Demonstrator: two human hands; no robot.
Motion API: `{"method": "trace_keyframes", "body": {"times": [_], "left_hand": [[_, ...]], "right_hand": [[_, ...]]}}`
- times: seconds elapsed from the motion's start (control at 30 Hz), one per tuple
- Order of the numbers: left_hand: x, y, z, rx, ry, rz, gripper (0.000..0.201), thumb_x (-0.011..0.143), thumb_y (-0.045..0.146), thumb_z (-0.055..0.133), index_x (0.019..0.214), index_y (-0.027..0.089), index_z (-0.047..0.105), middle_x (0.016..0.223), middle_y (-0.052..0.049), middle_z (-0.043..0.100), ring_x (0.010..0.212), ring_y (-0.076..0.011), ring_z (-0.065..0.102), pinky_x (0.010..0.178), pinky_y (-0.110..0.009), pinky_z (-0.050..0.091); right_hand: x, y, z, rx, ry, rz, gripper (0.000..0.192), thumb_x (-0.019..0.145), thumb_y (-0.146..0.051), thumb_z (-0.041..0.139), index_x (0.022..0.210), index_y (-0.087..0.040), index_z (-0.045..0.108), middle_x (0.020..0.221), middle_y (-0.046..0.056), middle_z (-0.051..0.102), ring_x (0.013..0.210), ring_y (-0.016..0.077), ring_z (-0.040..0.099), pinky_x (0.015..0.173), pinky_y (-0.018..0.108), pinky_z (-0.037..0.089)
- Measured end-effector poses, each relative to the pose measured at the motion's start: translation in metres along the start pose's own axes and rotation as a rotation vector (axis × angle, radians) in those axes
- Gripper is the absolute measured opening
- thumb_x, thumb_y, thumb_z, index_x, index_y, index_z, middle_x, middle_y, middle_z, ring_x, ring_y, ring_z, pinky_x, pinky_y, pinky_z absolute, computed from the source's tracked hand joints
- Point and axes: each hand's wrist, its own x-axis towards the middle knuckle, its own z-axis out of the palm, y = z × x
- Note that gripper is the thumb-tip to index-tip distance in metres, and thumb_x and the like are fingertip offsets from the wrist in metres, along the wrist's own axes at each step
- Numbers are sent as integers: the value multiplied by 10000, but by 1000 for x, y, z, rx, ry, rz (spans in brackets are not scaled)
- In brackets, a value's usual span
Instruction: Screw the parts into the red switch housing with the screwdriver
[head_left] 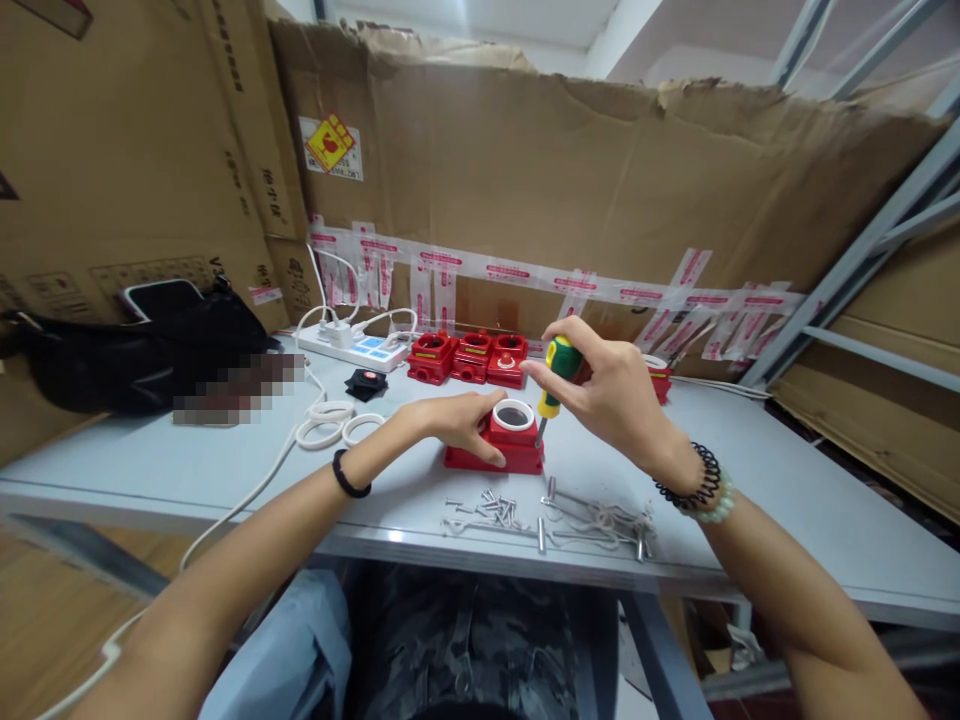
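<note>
A red box-shaped housing (517, 453) with a white ring (514, 415) on its top sits on the table in front of me. My left hand (469, 425) is closed around the housing's left side, thumb along the front. In my right hand (600, 375) is a screwdriver (556, 375) with a green and yellow handle. It tilts slightly, and its tip meets the housing's right front corner; whether a screw is under it I cannot tell. Loose screws (499, 508) lie in front of the housing, beside metal rods (541, 535) tangled with thin cords.
Several red housings (474, 355) stand at the back, with another (658, 380) behind my right hand. A white power strip (352, 345), white rings (325, 425) and a small black item (366, 384) lie left. A black bag (150, 350) is farther left. Cardboard (525, 170) walls the back.
</note>
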Motion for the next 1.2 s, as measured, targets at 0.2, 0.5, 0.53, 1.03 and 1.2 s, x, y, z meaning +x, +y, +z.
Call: {"method": "trace_keyframes", "body": {"times": [0.2,0.5,0.53,1.03,1.2], "left_hand": [[0,0,1,2,13,-1,720,645,619,662,1168,184,427,1082,-78,608,957,-249,579,737,-274,411],[0,-1,1,-3,4,-40,734,621,661,661,1133,189,431,1030,-74,610,909,-246,577,711,-281,413],[0,-1,1,-13,3,-36,728,622,655,665,1132,191,431,1046,-75,609,921,-246,578,721,-281,416],[-1,-1,1,-30,7,-21,689,631,635,672,1112,201,436,1052,-66,608,927,-238,582,713,-270,421],[-1,0,1,-22,10,-29,727,633,641,663,1157,196,427,1075,-73,607,945,-249,580,737,-281,421]], "right_hand": [[0,4,-1,257,-173,-33,344,915,-330,421,1240,-230,468,799,-5,624,579,99,527,579,236,409],[0,11,2,93,6,2,311,894,-336,440,1155,-216,558,731,-6,625,568,114,515,584,263,390],[0,13,1,180,-57,-18,346,909,-312,403,1225,-222,514,803,5,647,608,117,541,608,266,409],[0,10,-4,291,-201,-43,375,877,-320,486,1242,-233,476,759,-13,622,571,108,536,568,241,425],[0,7,-1,-26,29,4,292,823,-425,570,1013,-205,595,615,-18,572,529,119,497,545,251,365]]}}
